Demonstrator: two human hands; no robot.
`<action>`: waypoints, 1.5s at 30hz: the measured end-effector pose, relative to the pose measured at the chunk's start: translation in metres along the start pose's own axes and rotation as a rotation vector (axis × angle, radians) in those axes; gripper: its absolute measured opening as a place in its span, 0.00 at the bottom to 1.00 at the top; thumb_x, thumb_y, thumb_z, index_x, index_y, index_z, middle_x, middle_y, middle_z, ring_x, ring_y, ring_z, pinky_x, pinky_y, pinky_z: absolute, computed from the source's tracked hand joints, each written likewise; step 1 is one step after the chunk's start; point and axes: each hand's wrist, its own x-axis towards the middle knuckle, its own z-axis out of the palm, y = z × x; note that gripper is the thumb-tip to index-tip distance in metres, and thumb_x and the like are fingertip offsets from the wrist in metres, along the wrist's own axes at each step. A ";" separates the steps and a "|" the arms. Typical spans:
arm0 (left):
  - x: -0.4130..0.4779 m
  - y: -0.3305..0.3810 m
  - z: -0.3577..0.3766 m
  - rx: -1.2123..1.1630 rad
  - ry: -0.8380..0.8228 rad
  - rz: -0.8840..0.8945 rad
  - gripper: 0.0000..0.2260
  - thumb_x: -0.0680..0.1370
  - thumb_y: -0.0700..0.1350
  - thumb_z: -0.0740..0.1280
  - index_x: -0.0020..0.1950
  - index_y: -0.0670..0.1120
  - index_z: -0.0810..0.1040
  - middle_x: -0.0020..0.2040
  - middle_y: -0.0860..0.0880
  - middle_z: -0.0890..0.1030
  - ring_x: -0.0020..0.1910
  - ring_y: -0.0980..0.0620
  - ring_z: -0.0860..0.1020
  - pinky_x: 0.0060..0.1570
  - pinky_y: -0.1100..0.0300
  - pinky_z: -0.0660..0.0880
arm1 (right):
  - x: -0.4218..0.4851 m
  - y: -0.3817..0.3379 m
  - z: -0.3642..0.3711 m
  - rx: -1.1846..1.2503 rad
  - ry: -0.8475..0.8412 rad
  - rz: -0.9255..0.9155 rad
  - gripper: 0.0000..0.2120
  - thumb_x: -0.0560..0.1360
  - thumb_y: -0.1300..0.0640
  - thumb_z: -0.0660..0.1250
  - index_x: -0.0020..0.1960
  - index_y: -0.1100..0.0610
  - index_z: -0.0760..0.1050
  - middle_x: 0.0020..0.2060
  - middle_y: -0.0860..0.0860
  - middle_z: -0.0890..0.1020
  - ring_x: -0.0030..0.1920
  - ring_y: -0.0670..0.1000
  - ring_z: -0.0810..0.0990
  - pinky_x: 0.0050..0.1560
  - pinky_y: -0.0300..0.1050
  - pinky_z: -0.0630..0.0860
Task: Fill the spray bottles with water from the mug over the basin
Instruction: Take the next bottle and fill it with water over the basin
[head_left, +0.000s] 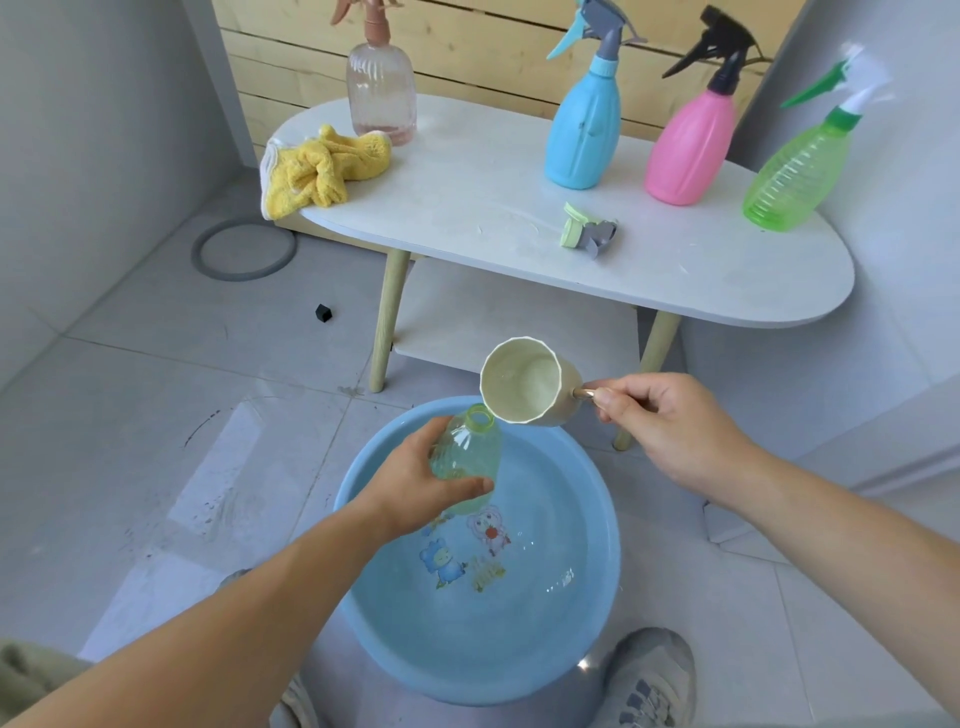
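My left hand (415, 480) grips an uncapped clear green bottle (470, 452) over the blue basin (587, 623), which holds water. My right hand (670, 421) holds a cream mug (527, 382) by its handle, tipped so its rim sits just above the bottle's open neck. The bottle's green and grey spray head (589, 231) lies on the white table (467, 197). Standing on the table are a clear pink spray bottle (382, 91), a blue one (584, 130), a pink one (691, 150) and a green one (800, 171).
A yellow cloth (319, 169) hangs over the table's left end. A grey ring (244, 249) and a small black cube (323, 313) lie on the tiled floor at left. My shoes (649, 680) flank the basin's near edge. Grey walls stand on both sides.
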 end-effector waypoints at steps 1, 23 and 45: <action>0.000 0.000 0.000 0.001 0.002 -0.002 0.28 0.70 0.49 0.81 0.65 0.62 0.73 0.58 0.59 0.81 0.56 0.58 0.80 0.43 0.69 0.80 | 0.000 0.001 0.000 0.005 0.001 -0.006 0.13 0.79 0.50 0.65 0.37 0.50 0.79 0.43 0.39 0.85 0.34 0.49 0.74 0.38 0.43 0.70; 0.007 -0.003 0.003 0.018 0.030 -0.004 0.31 0.69 0.51 0.81 0.69 0.60 0.72 0.59 0.60 0.79 0.57 0.59 0.79 0.46 0.67 0.78 | 0.003 -0.007 0.001 0.020 0.018 -0.096 0.11 0.79 0.53 0.66 0.40 0.41 0.79 0.53 0.37 0.82 0.51 0.34 0.80 0.49 0.23 0.70; 0.012 -0.012 0.005 0.054 0.037 -0.031 0.36 0.68 0.55 0.81 0.72 0.58 0.71 0.62 0.57 0.78 0.57 0.58 0.79 0.48 0.58 0.83 | 0.005 -0.014 -0.002 0.015 0.046 -0.175 0.10 0.78 0.55 0.67 0.42 0.43 0.80 0.55 0.39 0.81 0.53 0.32 0.78 0.51 0.22 0.69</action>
